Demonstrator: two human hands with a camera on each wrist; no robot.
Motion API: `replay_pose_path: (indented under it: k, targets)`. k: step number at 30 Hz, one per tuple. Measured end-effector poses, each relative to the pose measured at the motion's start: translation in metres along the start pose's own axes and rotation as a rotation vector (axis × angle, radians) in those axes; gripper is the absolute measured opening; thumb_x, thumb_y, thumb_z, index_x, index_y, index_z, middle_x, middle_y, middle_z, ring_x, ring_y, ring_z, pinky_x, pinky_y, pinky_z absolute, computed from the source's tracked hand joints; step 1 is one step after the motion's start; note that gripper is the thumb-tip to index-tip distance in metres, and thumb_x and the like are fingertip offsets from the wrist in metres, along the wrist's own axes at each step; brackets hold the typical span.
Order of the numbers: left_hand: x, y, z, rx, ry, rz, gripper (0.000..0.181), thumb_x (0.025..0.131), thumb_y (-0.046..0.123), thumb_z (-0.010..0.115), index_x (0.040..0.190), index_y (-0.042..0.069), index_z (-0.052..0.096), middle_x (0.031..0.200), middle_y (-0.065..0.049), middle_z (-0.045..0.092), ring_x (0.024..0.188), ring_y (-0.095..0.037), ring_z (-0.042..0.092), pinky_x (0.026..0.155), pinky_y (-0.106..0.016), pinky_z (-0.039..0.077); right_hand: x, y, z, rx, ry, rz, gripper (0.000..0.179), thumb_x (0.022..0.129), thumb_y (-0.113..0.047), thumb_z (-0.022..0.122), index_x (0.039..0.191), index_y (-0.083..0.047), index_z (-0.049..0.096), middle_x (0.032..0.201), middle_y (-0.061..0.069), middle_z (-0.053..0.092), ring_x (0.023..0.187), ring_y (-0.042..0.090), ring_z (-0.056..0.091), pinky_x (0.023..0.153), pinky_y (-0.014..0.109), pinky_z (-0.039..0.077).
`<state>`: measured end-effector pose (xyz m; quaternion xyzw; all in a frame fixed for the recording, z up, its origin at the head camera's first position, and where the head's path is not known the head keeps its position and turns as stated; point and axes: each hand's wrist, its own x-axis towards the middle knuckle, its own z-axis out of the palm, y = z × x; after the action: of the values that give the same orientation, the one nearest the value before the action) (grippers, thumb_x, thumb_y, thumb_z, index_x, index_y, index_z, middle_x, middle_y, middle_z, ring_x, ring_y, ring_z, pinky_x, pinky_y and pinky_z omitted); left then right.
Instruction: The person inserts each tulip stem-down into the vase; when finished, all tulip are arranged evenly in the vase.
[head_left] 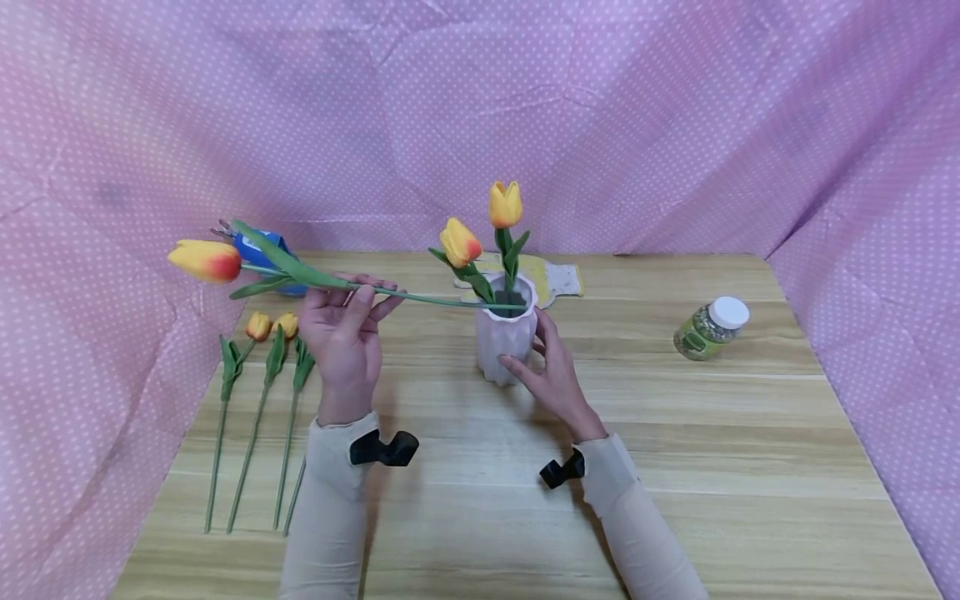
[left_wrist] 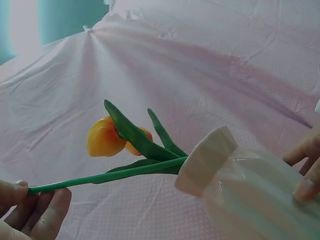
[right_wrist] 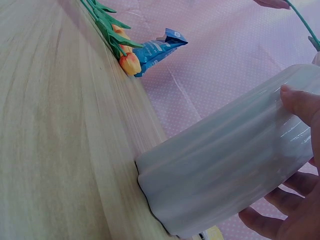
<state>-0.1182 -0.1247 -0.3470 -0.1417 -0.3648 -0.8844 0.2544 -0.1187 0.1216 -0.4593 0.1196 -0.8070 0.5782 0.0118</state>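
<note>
My left hand (head_left: 341, 346) pinches the green stem of an artificial tulip (head_left: 206, 260) between thumb and fingers. The tulip lies nearly level, its yellow and red bloom to the left and its stem end over the mouth of a pale, ribbed vase (head_left: 495, 350). Two more yellow-orange tulips (head_left: 506, 206) stand in that vase. My right hand (head_left: 555, 375) grips the vase from its right side, thumb at the front. In the right wrist view the vase's base (right_wrist: 155, 200) is at the table.
Several tulips (head_left: 258, 425) lie side by side at the table's left. Behind them is a blue packet (head_left: 262, 250). A yellow and white glove-like cloth (head_left: 562, 279) lies behind the vase. To the right, a white-lidded jar (head_left: 708, 329) stands on the table (head_left: 750, 467). Pink dotted cloth (head_left: 637, 125) hangs around.
</note>
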Motion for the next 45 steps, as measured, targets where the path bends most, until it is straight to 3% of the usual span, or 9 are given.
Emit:
replay_pose_path:
  k: [17,35,39,42,45]
  targets:
    - [-0.001,0.007,0.021,0.192,-0.095,0.166,0.017,0.087,-0.022,0.056,0.095,-0.007,0.061,0.082,-0.012,0.074,0.074,-0.024,0.074,0.069,-0.04,0.066,0.0,0.0,0.001,0.011,-0.004,0.002,0.084,0.091,-0.027,0.075,0.157,-0.023,0.022,0.162,0.008,0.035,0.146,0.033,0.041,0.116,0.057,0.043]
    - [-0.018,-0.018,0.034,0.377,-0.174,0.1,0.017,0.088,-0.012,0.066,0.097,0.002,0.067,0.09,-0.002,0.073,0.082,-0.016,0.073,0.077,-0.037,0.065,-0.001,0.002,0.001,0.012,0.005,-0.005,0.084,0.091,-0.024,0.075,0.157,-0.022,0.023,0.162,0.008,0.035,0.147,0.033,0.04,0.116,0.057,0.043]
    - [-0.022,-0.026,0.034,0.405,-0.171,0.075,0.008,0.088,-0.01,0.068,0.095,-0.01,0.064,0.089,0.0,0.074,0.082,-0.014,0.073,0.077,-0.035,0.065,-0.001,0.002,0.001,0.011,0.005,-0.005,0.084,0.091,-0.024,0.075,0.157,-0.021,0.023,0.162,0.009,0.035,0.147,0.034,0.04,0.116,0.057,0.043]
    - [-0.025,-0.032,0.035,0.431,-0.164,0.067,0.018,0.087,-0.008,0.07,0.094,-0.02,0.059,0.089,0.003,0.075,0.082,-0.012,0.073,0.077,-0.033,0.065,-0.001,0.001,0.001,0.013,0.01,-0.008,0.083,0.091,-0.023,0.075,0.157,-0.02,0.023,0.161,0.009,0.036,0.147,0.034,0.04,0.116,0.057,0.043]
    - [-0.029,-0.038,0.036,0.465,-0.162,0.058,0.026,0.087,-0.004,0.073,0.095,-0.024,0.058,0.09,0.006,0.075,0.083,-0.009,0.072,0.078,-0.03,0.065,-0.001,0.001,0.001,0.012,0.013,-0.016,0.083,0.091,-0.022,0.075,0.157,-0.02,0.024,0.161,0.009,0.036,0.147,0.034,0.039,0.116,0.057,0.043]
